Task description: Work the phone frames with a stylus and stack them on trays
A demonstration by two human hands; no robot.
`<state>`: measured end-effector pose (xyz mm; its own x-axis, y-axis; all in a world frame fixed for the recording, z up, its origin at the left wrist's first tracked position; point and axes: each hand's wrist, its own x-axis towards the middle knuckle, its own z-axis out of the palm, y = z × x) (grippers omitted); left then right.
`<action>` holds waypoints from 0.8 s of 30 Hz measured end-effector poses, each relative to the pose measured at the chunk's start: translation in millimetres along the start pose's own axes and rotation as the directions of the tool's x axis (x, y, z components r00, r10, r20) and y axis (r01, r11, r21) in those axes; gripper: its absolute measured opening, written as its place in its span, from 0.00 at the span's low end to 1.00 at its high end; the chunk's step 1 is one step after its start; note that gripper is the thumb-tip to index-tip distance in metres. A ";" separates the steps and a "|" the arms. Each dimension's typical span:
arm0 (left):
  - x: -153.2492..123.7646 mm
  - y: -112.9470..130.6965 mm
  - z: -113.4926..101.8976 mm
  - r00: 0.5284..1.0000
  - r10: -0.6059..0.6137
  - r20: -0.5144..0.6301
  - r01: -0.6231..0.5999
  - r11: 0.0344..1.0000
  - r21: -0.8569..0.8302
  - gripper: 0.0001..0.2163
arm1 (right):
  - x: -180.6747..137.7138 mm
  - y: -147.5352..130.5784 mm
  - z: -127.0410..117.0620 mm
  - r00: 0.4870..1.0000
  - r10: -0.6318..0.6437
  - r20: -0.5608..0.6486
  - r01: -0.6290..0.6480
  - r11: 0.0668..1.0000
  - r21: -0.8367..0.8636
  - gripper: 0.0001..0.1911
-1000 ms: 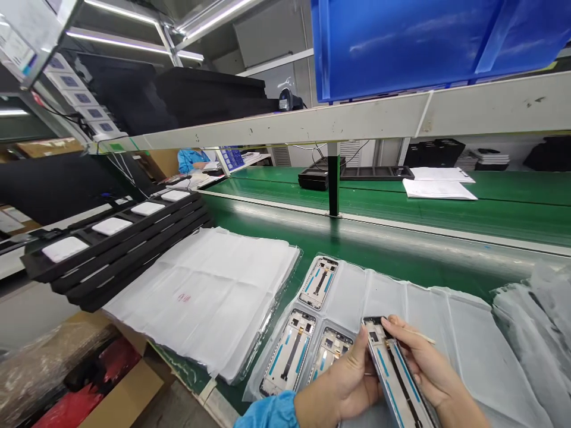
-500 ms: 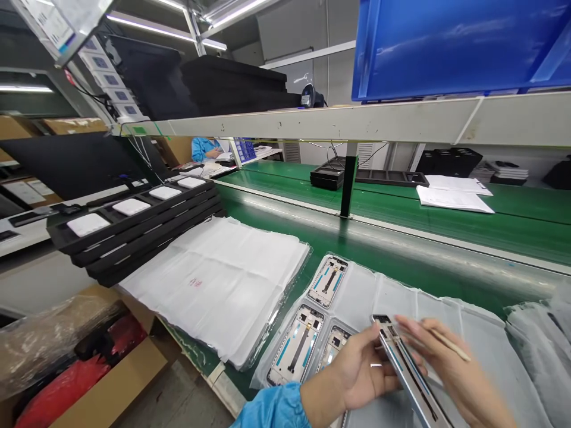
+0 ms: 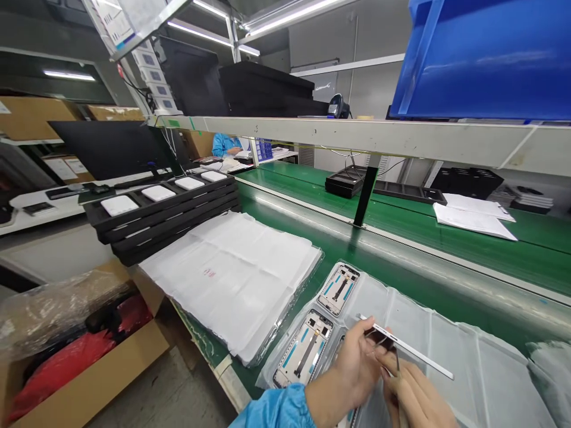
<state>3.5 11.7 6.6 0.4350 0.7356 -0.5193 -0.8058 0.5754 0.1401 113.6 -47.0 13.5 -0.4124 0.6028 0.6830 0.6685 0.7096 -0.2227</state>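
Note:
My left hand (image 3: 350,371) grips a phone frame (image 3: 417,351) by its near end, thumb on its upper edge. The frame is tilted up, so its thin pale side edge faces me and its dark inner face shows only in part. My right hand (image 3: 413,389) is closed around a slim stick-like tool (image 3: 398,364), its fingers close against the frame's lower face. Whether the tool's tip touches the frame cannot be made out. More phone frames with black flex cables and blue strips lie in a clear plastic tray (image 3: 404,306); one (image 3: 303,348) is beside my left forearm.
A stack of white-covered trays (image 3: 232,276) lies to the left, beside black trays (image 3: 173,208) holding white squares. A shelf (image 3: 312,132) with a blue bin (image 3: 486,59) spans overhead. An open carton (image 3: 120,368) stands on the floor. A co-worker (image 3: 226,144) sits farther back.
The phone frame has been turned from face-up to edge-on. My right hand has moved left, in against the frame and my left fingers. The view has swung slightly left.

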 end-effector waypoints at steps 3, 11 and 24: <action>-1.6 -1.0 0.4 1.000 0.011 0.019 -0.012 0.998 0.056 0.26 | -6.7 17.9 1.9 0.985 -0.122 0.122 0.130 0.989 -0.062 0.12; -10.4 -3.0 1.5 0.998 -0.051 0.038 0.046 0.991 0.127 0.34 | -11.8 21.2 7.2 0.994 -0.082 0.076 0.088 0.994 -0.071 0.15; -12.9 -7.6 3.1 0.993 0.114 -0.034 -0.104 0.972 0.213 0.38 | -9.0 6.6 -10.1 0.999 -0.052 0.010 0.052 0.998 0.024 0.08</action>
<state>5.3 -1.1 14.8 0.3264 0.7839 -0.5282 -0.7428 0.5583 0.3695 127.9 -51.4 12.9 -0.4530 0.5688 0.6865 0.6314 0.7483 -0.2034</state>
